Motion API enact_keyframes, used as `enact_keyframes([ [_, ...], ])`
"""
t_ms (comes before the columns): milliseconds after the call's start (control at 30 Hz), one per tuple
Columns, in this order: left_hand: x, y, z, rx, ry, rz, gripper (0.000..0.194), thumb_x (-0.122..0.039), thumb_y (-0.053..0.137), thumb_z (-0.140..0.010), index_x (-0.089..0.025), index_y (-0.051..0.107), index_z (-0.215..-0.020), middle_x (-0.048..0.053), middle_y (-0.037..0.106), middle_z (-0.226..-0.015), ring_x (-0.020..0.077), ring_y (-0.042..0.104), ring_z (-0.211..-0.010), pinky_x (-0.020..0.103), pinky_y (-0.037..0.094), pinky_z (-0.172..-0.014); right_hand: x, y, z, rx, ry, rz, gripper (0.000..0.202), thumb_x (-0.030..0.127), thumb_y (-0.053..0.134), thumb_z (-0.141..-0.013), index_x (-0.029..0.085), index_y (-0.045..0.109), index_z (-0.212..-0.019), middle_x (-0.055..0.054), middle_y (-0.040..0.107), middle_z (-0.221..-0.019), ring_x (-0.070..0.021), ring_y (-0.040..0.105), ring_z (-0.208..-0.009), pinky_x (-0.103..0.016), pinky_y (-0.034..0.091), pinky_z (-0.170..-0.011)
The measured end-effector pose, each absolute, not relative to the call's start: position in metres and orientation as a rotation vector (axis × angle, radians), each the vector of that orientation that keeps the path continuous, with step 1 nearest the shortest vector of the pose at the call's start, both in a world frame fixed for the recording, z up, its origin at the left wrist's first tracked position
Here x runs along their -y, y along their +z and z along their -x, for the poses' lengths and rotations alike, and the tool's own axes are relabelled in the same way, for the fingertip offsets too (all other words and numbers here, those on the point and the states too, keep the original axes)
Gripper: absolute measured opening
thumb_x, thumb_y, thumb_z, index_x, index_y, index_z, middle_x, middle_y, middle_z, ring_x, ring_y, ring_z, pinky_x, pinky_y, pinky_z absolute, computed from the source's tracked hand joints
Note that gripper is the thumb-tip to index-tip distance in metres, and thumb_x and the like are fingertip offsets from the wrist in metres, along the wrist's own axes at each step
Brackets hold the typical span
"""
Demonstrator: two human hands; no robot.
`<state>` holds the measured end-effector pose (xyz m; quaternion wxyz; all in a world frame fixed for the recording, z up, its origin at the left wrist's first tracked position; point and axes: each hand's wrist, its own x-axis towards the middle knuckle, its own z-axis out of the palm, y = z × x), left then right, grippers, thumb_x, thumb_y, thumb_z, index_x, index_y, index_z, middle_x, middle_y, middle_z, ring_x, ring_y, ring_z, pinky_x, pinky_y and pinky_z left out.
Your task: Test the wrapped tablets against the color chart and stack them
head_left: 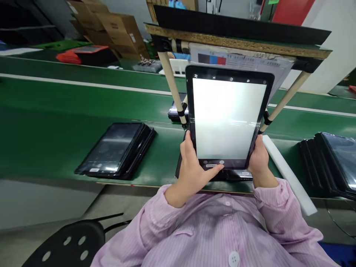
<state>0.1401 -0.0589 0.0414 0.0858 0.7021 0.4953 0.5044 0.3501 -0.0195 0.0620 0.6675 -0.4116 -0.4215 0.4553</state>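
A tablet with a bright white screen and a row of small icons along its top is held up, tilted toward me, in both hands. My left hand grips its lower left edge, the thumb reaching onto the bottom bezel by a round white on-screen button. Around the lower right edge, my right hand is closed. Beneath the held tablet, another dark tablet lies on the green bench, mostly hidden.
Stacks of dark tablets lie on the bench to the left and right. A white foam strip lies right of my hands. A raised wooden shelf on pole legs stands ahead. Cardboard boxes sit behind, a black chair lower left.
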Motion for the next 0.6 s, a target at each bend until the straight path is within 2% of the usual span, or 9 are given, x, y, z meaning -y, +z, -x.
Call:
enact_keyframes([
  [200, 0.061, 0.038, -0.143, -1.539, 1.505, -2.117, 0.142, -0.062, 0.093, -0.073, -0.022, 0.002, -0.174, 0.025, 0.046, -0.154, 0.0428, 0.051, -0.141, 0.064, 0.043, -0.119, 0.019, 0.052, -0.354, 1.001, 1.039, 0.968, 0.073, 0.093, 0.057, -0.084, 0.028, 0.081, -0.107, -0.005, 0.083, -0.118, -0.0319, 0.058, -0.149, -0.057, 0.055, -0.122],
  [367, 0.062, 0.035, -0.145, -1.576, 1.497, -2.123, 0.144, -0.064, 0.093, -0.072, -0.021, -0.001, -0.173, 0.026, 0.045, -0.153, 0.0436, 0.052, -0.141, 0.065, 0.045, -0.117, 0.020, 0.052, -0.350, 0.948, 1.105, 0.891, 0.071, 0.092, 0.064, -0.082, 0.030, 0.080, -0.114, -0.002, 0.082, -0.125, -0.0310, 0.058, -0.150, -0.055, 0.053, -0.125],
  [500, 0.064, 0.033, -0.146, -1.619, 1.520, -2.104, 0.144, -0.065, 0.093, -0.074, -0.023, -0.003, -0.173, 0.026, 0.044, -0.154, 0.0434, 0.052, -0.141, 0.063, 0.049, -0.113, 0.022, 0.055, -0.346, 0.928, 1.174, 0.815, 0.067, 0.089, 0.069, -0.080, 0.029, 0.081, -0.109, -0.003, 0.081, -0.126, -0.0318, 0.057, -0.151, -0.055, 0.052, -0.125],
  [600, 0.064, 0.032, -0.146, -1.608, 1.561, -2.123, 0.151, -0.071, 0.094, -0.068, -0.023, -0.002, -0.173, 0.025, 0.044, -0.153, 0.0432, 0.053, -0.138, 0.062, 0.050, -0.112, 0.022, 0.056, -0.344, 0.914, 1.190, 0.804, 0.068, 0.088, 0.071, -0.079, 0.028, 0.081, -0.108, -0.004, 0.081, -0.126, -0.0324, 0.056, -0.152, -0.056, 0.052, -0.125],
])
